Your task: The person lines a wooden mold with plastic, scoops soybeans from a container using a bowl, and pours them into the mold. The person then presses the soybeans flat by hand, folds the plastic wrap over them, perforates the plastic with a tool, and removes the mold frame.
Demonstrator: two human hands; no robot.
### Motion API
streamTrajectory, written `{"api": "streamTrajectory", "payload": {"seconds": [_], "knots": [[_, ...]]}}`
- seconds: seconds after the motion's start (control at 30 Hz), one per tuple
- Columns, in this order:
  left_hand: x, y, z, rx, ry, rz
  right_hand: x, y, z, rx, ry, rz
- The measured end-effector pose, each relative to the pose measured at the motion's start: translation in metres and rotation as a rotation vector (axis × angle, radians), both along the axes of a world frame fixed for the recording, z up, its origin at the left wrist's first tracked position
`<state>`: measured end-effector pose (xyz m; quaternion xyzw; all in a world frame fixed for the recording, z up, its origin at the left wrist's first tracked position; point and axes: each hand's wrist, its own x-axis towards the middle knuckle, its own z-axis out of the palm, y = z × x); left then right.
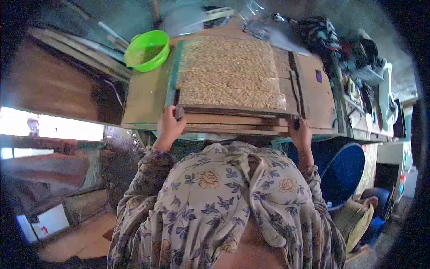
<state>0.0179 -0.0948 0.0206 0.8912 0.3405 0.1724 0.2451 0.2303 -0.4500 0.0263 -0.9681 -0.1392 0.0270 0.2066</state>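
A wide, flat bed of pale, grainy pieces, like chopped nuts or puffed grain [228, 71], lies inside a wooden frame on the worktable; I cannot tell the exact kind. Along its near edge runs a long wooden bar [233, 110]. My left hand [170, 127] is closed around the bar's left end, by a dark block-like piece. At the opposite end, my right hand [301, 134] grips the bar near the frame's right side, its fingertips partly hidden. A teal-edged strip [174, 71] borders the bed on the left.
A bright green basin [148, 51] with some grainy contents sits at the table's back left. Tools and clutter [358, 89] crowd the right side. Below the table's right end stands a large blue tub [342, 175]. Plastic bags [273, 36] lie behind the bed.
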Motion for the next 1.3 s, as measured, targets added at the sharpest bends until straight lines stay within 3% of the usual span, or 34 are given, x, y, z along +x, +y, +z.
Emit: {"api": "streamTrajectory", "payload": {"seconds": [0.03,0.07,0.17,0.2,0.27,0.37,0.5,0.57,0.7,0.77,0.97,1.2,1.3], "knots": [[0.0,0.004,0.0,0.03,0.016,-0.023,0.0,0.001,-0.001,-0.022,-0.053,-0.024],[0.003,0.014,-0.014,-0.121,-0.037,-0.026,0.002,0.001,0.002,-0.002,0.02,-0.002],[0.015,0.015,0.002,-0.049,-0.115,0.004,0.005,0.0,0.001,0.007,0.05,0.036],[0.02,0.022,-0.004,-0.042,-0.117,0.018,0.005,-0.001,-0.001,0.001,0.04,0.041],[0.03,0.039,-0.033,-0.29,-0.157,0.041,0.005,-0.006,-0.008,0.002,-0.047,0.056],[0.037,0.053,-0.052,-0.238,-0.068,0.071,0.005,0.0,-0.002,-0.002,0.037,0.004],[0.036,0.053,-0.046,-0.322,-0.159,0.06,-0.001,0.001,0.005,0.041,-0.007,0.071],[0.038,0.062,-0.052,-0.385,-0.024,0.125,-0.002,0.004,0.008,0.017,-0.026,0.054],[0.038,0.045,-0.01,-0.313,0.043,0.093,-0.001,0.006,0.007,0.047,0.008,0.042],[0.039,0.044,-0.005,-0.418,0.049,0.103,0.0,0.003,0.005,0.076,0.009,0.051],[0.036,0.07,-0.034,-0.513,0.04,0.11,0.002,0.001,0.003,0.048,-0.04,0.083],[0.034,0.062,-0.015,-0.433,-0.017,0.108,0.004,0.003,0.004,0.008,0.025,0.023],[0.031,0.062,-0.011,-0.557,-0.003,0.134,0.003,0.002,-0.001,-0.003,0.039,0.02]]}}
